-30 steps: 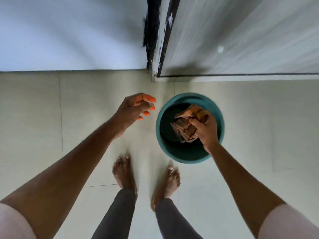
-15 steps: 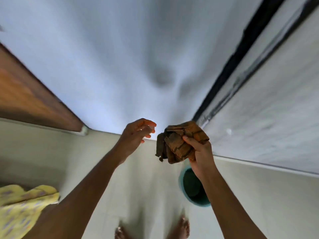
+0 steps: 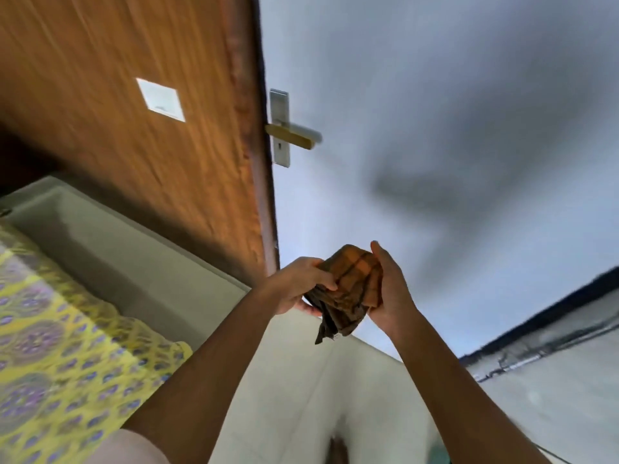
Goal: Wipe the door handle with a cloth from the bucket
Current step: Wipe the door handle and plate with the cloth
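Brown-and-orange checked cloth (image 3: pixel 348 289), bunched and limp, held between both hands in front of the body, loose ends hanging down toward 6 o'clock. Left hand (image 3: pixel 296 289) curled round the cloth's left edge, fingers (image 3: pixel 321 279) pinching the fabric; right hand (image 3: pixel 390 289) cupped against the right side, palm inward, fingertips above the top fold. Both grips closed on the fabric, apparently bunching or refolding it into a pad. Silver lever door handle (image 3: pixel 293 135) with its upright metal backplate up at 11 o'clock from the cloth, well apart, mounted beside the edge of the brown wood-grain door (image 3: pixel 134 145); lever pointing toward 3 o'clock, nothing touching it. Pale blue-grey wall (image 3: pixel 435 112) behind the handle, with soft dark shadows across it. Yellow patterned fabric (image 3: pixel 50 329) at 8 o'clock, down on the left. Bucket not clearly in view; only a sliver of teal at the bottom edge, too little to identify. Judged progress: fetching stage finished, since cloth out and in hand; wiping stage not started, since cloth and handle not in contact. Left to do: settle cloth into one hand, raise it toward 11 o'clock, wrap it over the lever and rub along it, perhaps the backplate too. Frame blurred, so fine detail on the handle beyond reading.
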